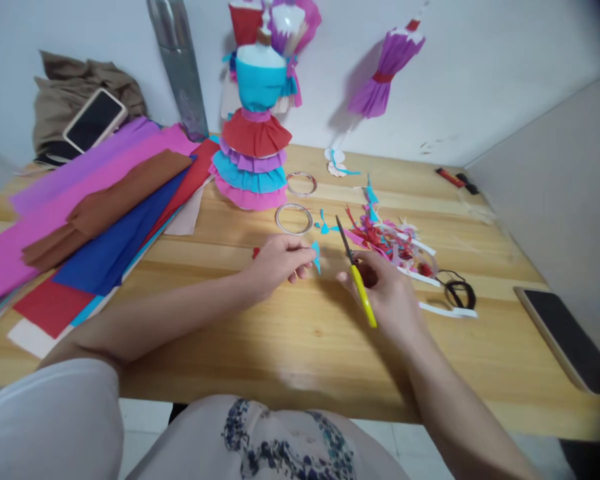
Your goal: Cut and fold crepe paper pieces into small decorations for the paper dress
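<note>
Between the thumb and fingers of my left hand (283, 263) is a small piece of blue crepe paper (317, 257). My right hand (387, 290) grips a pair of scissors (359, 283) with yellow handles, its dark blades pointing up and away from me. The blades look closed and stand apart from the paper. A small red scrap (256, 253) lies beside my left hand. Just beyond my hands are blue paper scraps (325, 227) and two rolls of tape, one nearer (294, 219) and one farther (301, 183).
A small mannequin in a tiered paper dress (255, 140) stands at the back. Crepe paper sheets (115, 207) cover the left side, near a bottle (180, 73). Mixed scraps (390, 240), a black cord (461, 295) and a phone (570, 337) lie to the right.
</note>
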`<state>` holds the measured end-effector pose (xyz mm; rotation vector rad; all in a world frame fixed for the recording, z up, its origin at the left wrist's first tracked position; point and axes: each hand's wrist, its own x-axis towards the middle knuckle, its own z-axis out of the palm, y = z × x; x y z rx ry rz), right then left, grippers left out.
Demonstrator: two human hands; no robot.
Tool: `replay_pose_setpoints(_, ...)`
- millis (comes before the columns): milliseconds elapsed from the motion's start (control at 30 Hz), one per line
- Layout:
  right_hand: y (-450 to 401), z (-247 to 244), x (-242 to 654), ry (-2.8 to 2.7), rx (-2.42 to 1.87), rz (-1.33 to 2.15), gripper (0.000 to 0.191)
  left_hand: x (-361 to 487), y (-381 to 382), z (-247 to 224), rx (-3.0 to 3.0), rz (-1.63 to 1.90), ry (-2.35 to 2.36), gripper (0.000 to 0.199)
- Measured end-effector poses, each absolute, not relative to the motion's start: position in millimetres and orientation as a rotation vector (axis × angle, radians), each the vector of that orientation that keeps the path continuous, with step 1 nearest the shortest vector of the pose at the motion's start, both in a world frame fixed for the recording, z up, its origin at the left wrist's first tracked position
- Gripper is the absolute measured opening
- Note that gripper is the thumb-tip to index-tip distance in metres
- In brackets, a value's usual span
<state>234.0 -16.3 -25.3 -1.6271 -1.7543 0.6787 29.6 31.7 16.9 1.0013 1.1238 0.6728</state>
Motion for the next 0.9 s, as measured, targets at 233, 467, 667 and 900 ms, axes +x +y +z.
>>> replay_pose_setpoints(233, 2.4, -41.7, 272.2, -2.176, -1.819, 0.249, 0.047, 19.6, 49.1, 9.0, 0.999, 0.641, 0.98, 0.023)
replay_pose_setpoints(467, 5.2, -9.7, 253.5, -2.028, -1.645, 0.332, 0.035, -1.7, 68.4, 12.8, 1.263, 0.515, 0.84, 0.02)
replay_pose_setpoints(667, 28.9, 9.5, 196.2, -1.944, -1.335, 0.862, 0.036, -14.0, 74.4, 17.1, 1.609, 0.363, 0.857, 0.016)
replay_pose_setpoints(900, 60.8, 7.5, 159.8, -2.003, -1.277, 0.943, 0.029, -34.1, 77.9, 22.9, 1.619, 0.315, 0.94, 0.013)
